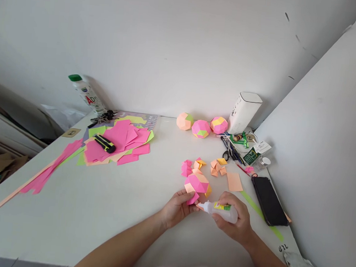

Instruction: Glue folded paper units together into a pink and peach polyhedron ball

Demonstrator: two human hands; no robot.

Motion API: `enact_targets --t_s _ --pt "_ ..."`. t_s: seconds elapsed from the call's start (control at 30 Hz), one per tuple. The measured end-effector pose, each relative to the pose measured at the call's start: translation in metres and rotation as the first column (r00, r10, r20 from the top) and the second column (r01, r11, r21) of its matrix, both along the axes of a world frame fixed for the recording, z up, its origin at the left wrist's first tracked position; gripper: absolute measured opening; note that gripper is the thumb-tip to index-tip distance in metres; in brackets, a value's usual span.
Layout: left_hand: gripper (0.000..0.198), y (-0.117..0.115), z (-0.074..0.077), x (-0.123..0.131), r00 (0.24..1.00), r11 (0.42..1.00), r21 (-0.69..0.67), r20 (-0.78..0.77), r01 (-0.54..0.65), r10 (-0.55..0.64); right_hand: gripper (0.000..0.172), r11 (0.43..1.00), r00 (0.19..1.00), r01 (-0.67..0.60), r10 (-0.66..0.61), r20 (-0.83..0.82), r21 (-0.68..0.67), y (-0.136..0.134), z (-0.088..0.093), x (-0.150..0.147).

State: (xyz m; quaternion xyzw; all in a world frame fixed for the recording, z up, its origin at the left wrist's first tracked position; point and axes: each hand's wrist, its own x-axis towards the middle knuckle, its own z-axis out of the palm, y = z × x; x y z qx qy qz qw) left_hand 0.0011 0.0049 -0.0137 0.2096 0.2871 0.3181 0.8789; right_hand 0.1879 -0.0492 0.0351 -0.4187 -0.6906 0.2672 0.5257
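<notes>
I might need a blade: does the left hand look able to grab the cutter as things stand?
Probably not yet: the left hand is holding the paper ball. Once freed, its way looks open, since the cutter lies uncovered atop the paper pile.

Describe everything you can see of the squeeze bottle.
The squeeze bottle looks like cloudy, translucent plastic, with a yellow-and-green label and a narrow whitish nozzle. Gripped in the right hand above the table, it lies roughly level, nozzle toward the left hand and paper ball. Whether the tip touches paper is unclear.
</notes>
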Motion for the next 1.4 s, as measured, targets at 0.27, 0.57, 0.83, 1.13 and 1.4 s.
enact_targets --t_s 0.27,0.57,0.83,1.13,1.4 --pt "0.018 -0.0002 -0.0005 -0.0011 1.000 1.000 0.012 -0.003 0.014 -0.014 0.027 0.997 0.995 0.040 -0.046 0.084 0.073 0.0007 0.0013 0.0001" --pt "0.017 0.0003 0.0017 -0.0007 1.000 1.000 0.006 -0.002 0.017 -0.017 0.029 0.990 0.992 0.043 -0.058 0.110 0.137 0.0005 0.0000 0.0005" --pt "0.018 -0.0010 0.0042 -0.0001 1.000 1.000 -0.008 -0.010 0.004 -0.004 0.025 0.990 0.986 0.077 -0.093 0.140 0.115 0.0006 0.0022 0.0003" --pt "0.017 -0.0011 0.0051 -0.0007 1.000 1.000 -0.010 -0.005 0.012 -0.012 0.027 0.988 0.985 0.053 -0.076 0.157 0.146 0.0003 0.0028 -0.0002" --pt "0.017 -0.0003 0.0032 -0.0004 1.000 1.000 0.005 0.009 0.014 -0.014 0.026 0.987 0.984 0.045 -0.070 0.164 0.151 -0.0003 0.0051 0.0004"
